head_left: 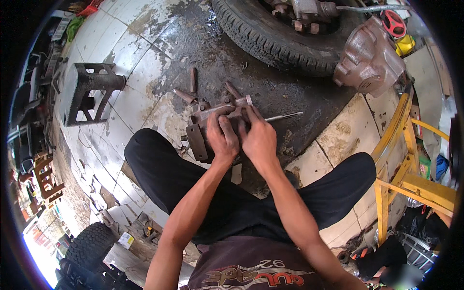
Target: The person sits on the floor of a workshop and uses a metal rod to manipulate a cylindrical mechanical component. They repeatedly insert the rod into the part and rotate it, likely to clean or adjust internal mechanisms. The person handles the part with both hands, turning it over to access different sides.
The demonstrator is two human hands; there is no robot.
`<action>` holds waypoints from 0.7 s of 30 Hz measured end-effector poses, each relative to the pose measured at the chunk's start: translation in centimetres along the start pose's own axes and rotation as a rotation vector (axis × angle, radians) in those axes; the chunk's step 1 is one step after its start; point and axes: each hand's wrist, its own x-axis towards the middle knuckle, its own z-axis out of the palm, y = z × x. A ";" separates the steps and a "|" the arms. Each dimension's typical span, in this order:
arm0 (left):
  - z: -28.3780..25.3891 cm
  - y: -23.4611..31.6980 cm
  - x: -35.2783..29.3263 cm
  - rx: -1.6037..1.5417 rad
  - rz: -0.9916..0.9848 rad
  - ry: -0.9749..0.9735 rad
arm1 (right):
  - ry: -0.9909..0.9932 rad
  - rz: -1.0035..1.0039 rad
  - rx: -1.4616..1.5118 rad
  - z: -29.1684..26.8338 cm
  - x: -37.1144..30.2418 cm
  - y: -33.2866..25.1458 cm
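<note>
A brownish metal mechanical assembly with a blocky end and bolt heads sits in front of my crossed legs. My left hand is closed on its near middle, fingers curled against the metal. Beside it, my right hand grips the assembly's right part, fingertips bent over the tube end. The undersides of both hands are hidden. A thin shiny rod sticks out to the right past my right hand. Just beyond the assembly are short rusty cylindrical pieces, one upright-looking pin and another pin lying at a slant.
A large tyre lies on the oily tiled floor ahead, with metal parts inside it. A brown metal housing leans at its right. There is a dark plastic stool on the left and a yellow metal frame on the right.
</note>
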 end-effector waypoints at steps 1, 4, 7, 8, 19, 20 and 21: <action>0.2 0.0 -0.1 -0.017 0.018 -0.002 | -0.004 -0.036 -0.004 0.3 0.8 0.5; -0.1 -0.2 -0.1 0.041 0.058 0.013 | -0.219 0.097 -0.028 -0.3 2.3 0.0; -0.3 -0.8 -0.2 -0.028 0.063 0.051 | -0.137 0.052 -0.014 -0.6 0.9 -1.5; -0.3 -0.5 -0.2 -0.036 0.092 0.035 | -0.131 0.077 0.011 -0.9 0.6 -1.7; 0.1 -0.4 -0.4 -0.021 0.041 0.023 | -0.052 0.240 0.266 -0.8 -0.3 1.0; -0.1 -0.5 -0.2 -0.025 0.035 0.017 | -0.173 0.349 0.290 -1.1 1.4 1.3; -0.1 -0.5 0.0 -0.030 0.029 0.011 | -0.295 0.457 0.315 -1.5 2.2 1.6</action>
